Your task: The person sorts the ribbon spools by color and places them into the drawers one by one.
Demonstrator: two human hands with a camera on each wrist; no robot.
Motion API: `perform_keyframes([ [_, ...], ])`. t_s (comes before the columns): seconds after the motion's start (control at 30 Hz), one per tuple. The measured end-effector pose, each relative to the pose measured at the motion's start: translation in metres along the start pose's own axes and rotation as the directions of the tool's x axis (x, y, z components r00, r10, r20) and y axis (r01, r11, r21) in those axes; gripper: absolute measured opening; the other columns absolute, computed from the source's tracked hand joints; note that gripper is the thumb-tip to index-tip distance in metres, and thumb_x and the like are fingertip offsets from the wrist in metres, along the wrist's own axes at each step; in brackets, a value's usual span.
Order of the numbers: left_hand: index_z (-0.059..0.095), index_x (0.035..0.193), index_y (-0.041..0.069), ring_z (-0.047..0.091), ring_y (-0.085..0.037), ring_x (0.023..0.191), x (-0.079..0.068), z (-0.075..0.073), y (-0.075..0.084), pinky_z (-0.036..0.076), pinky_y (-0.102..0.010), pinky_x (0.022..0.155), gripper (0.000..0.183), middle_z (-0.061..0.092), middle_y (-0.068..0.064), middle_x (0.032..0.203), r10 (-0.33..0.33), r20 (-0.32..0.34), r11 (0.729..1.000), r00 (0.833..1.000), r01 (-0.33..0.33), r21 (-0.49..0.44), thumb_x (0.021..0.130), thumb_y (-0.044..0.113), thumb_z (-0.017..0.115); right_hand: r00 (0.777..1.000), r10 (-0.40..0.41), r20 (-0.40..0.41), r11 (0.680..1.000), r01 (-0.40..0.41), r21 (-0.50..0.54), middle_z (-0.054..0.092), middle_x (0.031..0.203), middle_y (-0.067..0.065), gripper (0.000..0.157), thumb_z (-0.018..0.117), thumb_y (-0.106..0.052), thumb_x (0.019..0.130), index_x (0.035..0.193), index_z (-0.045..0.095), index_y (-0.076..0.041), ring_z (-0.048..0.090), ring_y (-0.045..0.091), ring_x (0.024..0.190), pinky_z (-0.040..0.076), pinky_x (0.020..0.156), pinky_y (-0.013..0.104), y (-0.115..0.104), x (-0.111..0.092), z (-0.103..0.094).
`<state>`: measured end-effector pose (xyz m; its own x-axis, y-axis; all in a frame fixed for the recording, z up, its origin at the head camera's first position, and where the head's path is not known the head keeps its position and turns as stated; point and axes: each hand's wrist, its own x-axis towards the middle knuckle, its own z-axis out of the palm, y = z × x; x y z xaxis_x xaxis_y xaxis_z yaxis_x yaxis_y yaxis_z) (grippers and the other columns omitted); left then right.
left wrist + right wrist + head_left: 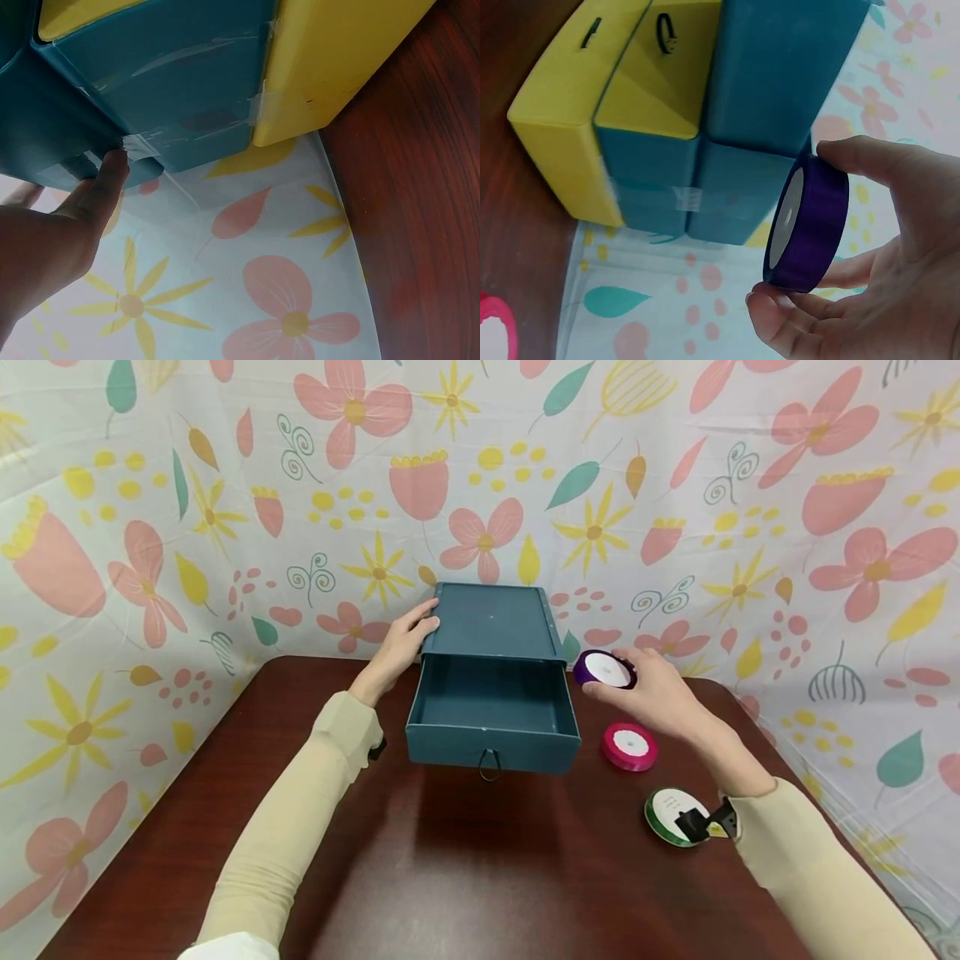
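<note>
The blue drawer unit (pixel 491 620) stands at the far middle, the top level of a stack with yellow fronts lower down. Its blue drawer (pixel 450 749) is pulled out toward the near side, with a thin dark loop at the front, and the left hand (pixel 400 650) touches the unit's left side. Just right of it, the right hand (pixel 660 695) pinches a purple ribbon roll (pixel 606 669), its white round face tilted, raised above the table (pixel 510 885).
</note>
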<state>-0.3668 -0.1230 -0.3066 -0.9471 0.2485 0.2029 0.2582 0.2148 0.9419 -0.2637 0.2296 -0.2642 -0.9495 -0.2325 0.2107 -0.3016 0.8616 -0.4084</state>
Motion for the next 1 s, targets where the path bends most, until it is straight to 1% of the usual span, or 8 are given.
perform_keyframes([
  [0.37,0.031,0.153,0.026,0.042,-0.026,0.135,0.001,0.001,-0.003,0.038,-0.047,0.107,0.053,0.029,-0.009,0.157,0.020,-0.025,0.999,0.999,-0.019,0.026,0.103,0.038,0.042,0.995,-0.084,-0.049,0.996,0.084,0.001,0.059,0.120,0.017,0.064,0.066,-0.045,0.087,0.139,0.052,-0.011,0.048,0.030,0.107,0.043,0.079,0.041,-0.017,0.006,-0.009],
  [0.43,0.031,0.153,0.027,0.045,-0.025,0.127,0.001,0.000,-0.003,0.041,-0.045,0.101,0.052,0.029,-0.008,0.157,0.016,-0.025,0.999,1.000,-0.015,0.034,0.103,0.039,0.042,0.995,-0.091,-0.045,0.996,0.092,0.011,0.059,0.124,0.017,0.063,0.066,-0.044,0.088,0.140,0.052,-0.012,0.050,0.030,0.109,0.043,0.082,0.043,-0.020,0.007,-0.010],
  [0.5,0.031,0.153,0.028,0.048,-0.024,0.111,0.001,0.001,-0.003,0.042,-0.043,0.093,0.052,0.029,-0.008,0.157,0.011,-0.025,0.999,1.000,-0.010,0.040,0.103,0.039,0.042,0.995,-0.089,-0.042,0.996,0.090,0.017,0.059,0.126,0.016,0.064,0.067,-0.045,0.087,0.139,0.052,-0.010,0.051,0.030,0.109,0.044,0.084,0.045,-0.023,0.008,-0.011],
  [0.6,0.030,0.153,0.028,0.043,-0.024,0.094,0.000,0.001,-0.002,0.039,-0.041,0.083,0.052,0.028,-0.008,0.158,0.006,-0.019,0.999,1.000,-0.005,0.043,0.103,0.039,0.041,0.997,-0.073,-0.037,0.997,0.073,0.024,0.059,0.127,0.017,0.066,0.067,-0.047,0.086,0.138,0.052,-0.008,0.052,0.031,0.110,0.046,0.086,0.047,-0.028,0.008,-0.012],
  [0.67,0.029,0.153,0.026,0.046,-0.024,0.097,-0.001,0.000,0.001,0.041,-0.041,0.086,0.052,0.028,-0.008,0.158,0.000,-0.015,1.000,1.000,0.000,0.030,0.103,0.037,0.041,0.997,-0.064,-0.031,0.997,0.065,0.029,0.058,0.129,0.017,0.068,0.067,-0.047,0.086,0.138,0.051,-0.007,0.051,0.032,0.111,0.047,0.087,0.049,-0.032,0.009,-0.012],
  [0.73,0.028,0.154,0.023,0.049,-0.026,0.113,-0.006,0.001,0.008,0.042,-0.043,0.095,0.052,0.027,-0.011,0.158,-0.004,-0.006,0.999,1.000,0.004,0.032,0.104,0.032,0.040,0.998,-0.056,-0.027,0.998,0.056,0.032,0.056,0.131,0.018,0.069,0.068,-0.048,0.085,0.138,0.051,-0.005,0.050,0.032,0.113,0.047,0.089,0.050,-0.036,0.009,-0.011],
  [0.83,0.027,0.154,0.019,0.044,-0.029,0.131,-0.011,0.001,0.016,0.040,-0.046,0.104,0.053,0.027,-0.013,0.158,-0.012,0.000,1.000,1.000,0.012,0.027,0.104,0.029,0.040,0.999,-0.047,-0.020,0.998,0.048,0.038,0.053,0.133,0.018,0.071,0.068,-0.048,0.085,0.138,0.049,-0.004,0.048,0.033,0.115,0.048,0.091,0.051,-0.041,0.010,-0.008],
  [1.0,0.027,0.154,0.022,0.044,-0.030,0.132,-0.009,0.002,0.011,0.039,-0.046,0.106,0.053,0.028,-0.012,0.158,-0.008,-0.004,1.000,1.000,0.008,0.024,0.104,0.031,0.040,0.997,-0.075,0.007,0.996,0.074,0.054,0.052,0.135,0.019,0.072,0.066,-0.048,0.086,0.140,0.047,-0.003,0.047,0.034,0.117,0.048,0.093,0.051,-0.052,0.010,-0.003],
])
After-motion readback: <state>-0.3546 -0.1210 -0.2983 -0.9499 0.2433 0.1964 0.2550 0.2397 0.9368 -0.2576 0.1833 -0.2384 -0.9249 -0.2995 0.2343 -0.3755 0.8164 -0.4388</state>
